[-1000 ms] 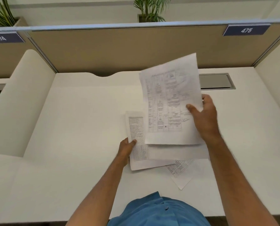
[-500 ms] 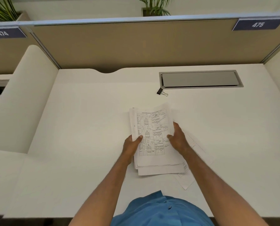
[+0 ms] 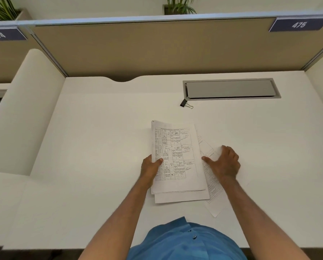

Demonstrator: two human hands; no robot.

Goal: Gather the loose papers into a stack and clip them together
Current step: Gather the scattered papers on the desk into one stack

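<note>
1. I judged the gathering step was in hand, not the clipping: most sheets lay in a rough stack (image 3: 175, 160) at the middle of the counter (image 3: 81, 147), edges uneven, lower sheets jutting out at 6 o'clock.
2. My left hand (image 3: 150, 168) held the stack at its 9 o'clock edge, thumb on the top sheet and the fingers (image 3: 157, 162) curled under or beside it; I could not tell how many sheets sat in that pinch.
3. My right hand (image 3: 224, 163) lay flat and spread on 1 stray sheet (image 3: 212, 192), which sat skewed at the stack's 3 o'clock side, partly tucked beneath it. The hand pressed the sheet and gripped nothing.
4. The binder clip (image 3: 185, 104) rested untouched on the counter at 12 o'clock from the stack, well apart from it and just beside the grey cable hatch (image 3: 230, 89).
5. By my reckoning the next move called for sliding the stray sheet toward 9 o'clock and turning it to match the stack, then squaring all edges.
6. Only then would the clip be worth fetching; 1 hand would have to keep the pile pinned meanwhile.
</note>
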